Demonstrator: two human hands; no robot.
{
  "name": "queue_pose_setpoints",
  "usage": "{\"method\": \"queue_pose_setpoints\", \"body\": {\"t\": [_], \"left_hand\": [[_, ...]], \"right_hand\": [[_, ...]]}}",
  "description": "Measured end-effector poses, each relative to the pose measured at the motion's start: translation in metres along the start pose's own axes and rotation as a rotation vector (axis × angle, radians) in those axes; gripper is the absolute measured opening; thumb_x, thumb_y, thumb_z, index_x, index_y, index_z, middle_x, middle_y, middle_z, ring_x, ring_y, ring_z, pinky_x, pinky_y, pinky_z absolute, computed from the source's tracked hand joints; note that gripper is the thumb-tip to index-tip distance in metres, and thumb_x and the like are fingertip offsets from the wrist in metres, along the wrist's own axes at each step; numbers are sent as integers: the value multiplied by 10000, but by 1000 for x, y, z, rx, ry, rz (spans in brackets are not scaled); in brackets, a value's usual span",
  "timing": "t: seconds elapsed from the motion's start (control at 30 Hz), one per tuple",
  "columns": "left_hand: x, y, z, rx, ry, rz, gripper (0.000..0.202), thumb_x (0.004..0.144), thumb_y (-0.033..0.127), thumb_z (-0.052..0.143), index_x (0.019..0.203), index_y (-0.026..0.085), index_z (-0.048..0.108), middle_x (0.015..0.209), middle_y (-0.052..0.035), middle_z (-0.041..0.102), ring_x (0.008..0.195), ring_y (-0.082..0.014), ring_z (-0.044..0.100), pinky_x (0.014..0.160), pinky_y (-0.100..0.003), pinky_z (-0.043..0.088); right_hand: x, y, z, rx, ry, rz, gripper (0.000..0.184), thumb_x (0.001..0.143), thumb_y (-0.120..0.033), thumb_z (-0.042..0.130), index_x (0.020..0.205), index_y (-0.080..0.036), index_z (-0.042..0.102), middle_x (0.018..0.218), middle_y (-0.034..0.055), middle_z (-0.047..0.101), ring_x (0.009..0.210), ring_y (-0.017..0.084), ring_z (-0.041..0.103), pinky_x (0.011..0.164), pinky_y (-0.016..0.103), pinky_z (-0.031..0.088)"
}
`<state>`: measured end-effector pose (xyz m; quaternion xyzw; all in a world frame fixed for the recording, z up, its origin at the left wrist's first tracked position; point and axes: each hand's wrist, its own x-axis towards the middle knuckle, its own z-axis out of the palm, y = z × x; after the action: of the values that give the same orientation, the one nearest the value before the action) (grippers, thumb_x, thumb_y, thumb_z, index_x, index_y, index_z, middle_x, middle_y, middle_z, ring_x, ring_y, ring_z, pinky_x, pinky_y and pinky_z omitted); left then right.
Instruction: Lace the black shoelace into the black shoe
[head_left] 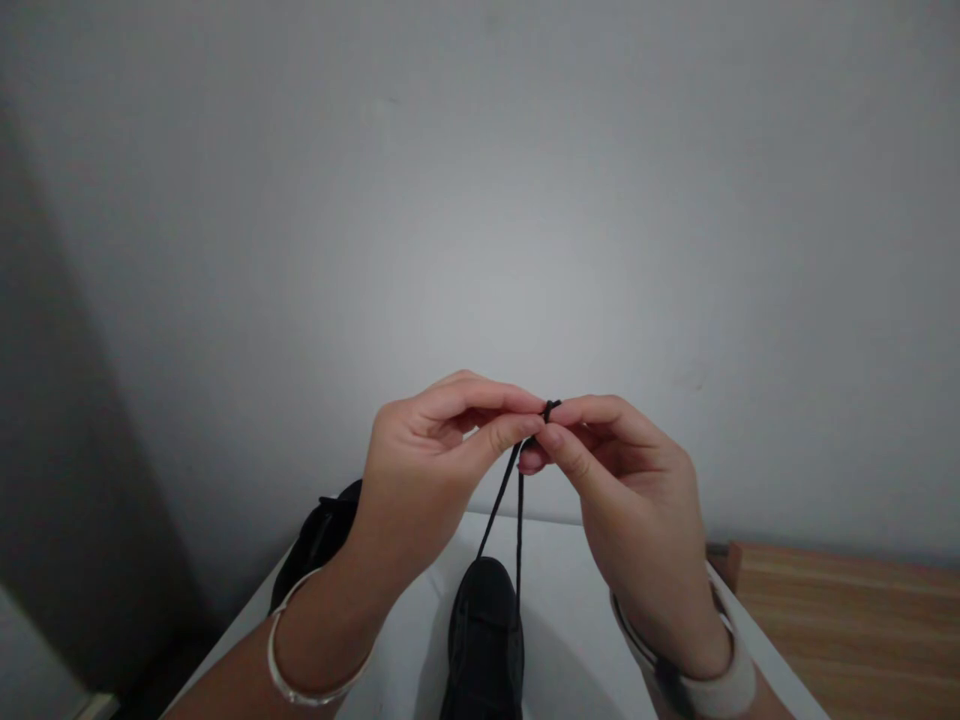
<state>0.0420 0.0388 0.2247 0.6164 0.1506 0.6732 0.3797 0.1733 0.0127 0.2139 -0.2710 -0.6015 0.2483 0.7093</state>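
Note:
My left hand [427, 465] and my right hand [626, 490] meet in mid-air, fingertips pinched together on a black shoelace [517, 500]. Two strands of the lace run down from the pinch to a black shoe [486, 630] standing on a white table [570, 600] below my hands. The lace's top end pokes up between the fingertips. A thin bangle circles my left wrist and a pale band sits on my right wrist.
A second black shoe [319, 540] lies at the table's far left, partly behind my left forearm. A wooden surface [847, 620] adjoins the table on the right. A plain grey wall fills the background.

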Motion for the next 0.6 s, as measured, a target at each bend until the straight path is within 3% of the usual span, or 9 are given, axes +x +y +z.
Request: {"method": "queue_pose_setpoints", "body": {"t": [0.23,0.43,0.6], "left_hand": [[0,4,-3,-9,-71,-60,224,791,4,693,732,190,803,707,41,718,640,-65,680,617,-117,565],[0,6,-4,-35,-137,-93,87,753,107,785,742,193,777,704,30,689,615,-101,666,599,-191,575],[-4,6,-2,-47,-150,-99,113,794,111,747,712,188,744,664,33,675,602,-108,653,599,-211,573]], "right_hand": [[0,2,0,69,1,18,159,823,-100,763,870,-221,671,683,-69,726,600,84,718,603,165,592],[0,1,1,50,-17,17,185,784,-146,826,863,-214,673,685,-70,683,586,76,666,566,168,563],[-6,3,0,58,-30,-60,171,819,-56,750,824,-216,692,710,-56,671,611,98,664,583,216,561]]}}
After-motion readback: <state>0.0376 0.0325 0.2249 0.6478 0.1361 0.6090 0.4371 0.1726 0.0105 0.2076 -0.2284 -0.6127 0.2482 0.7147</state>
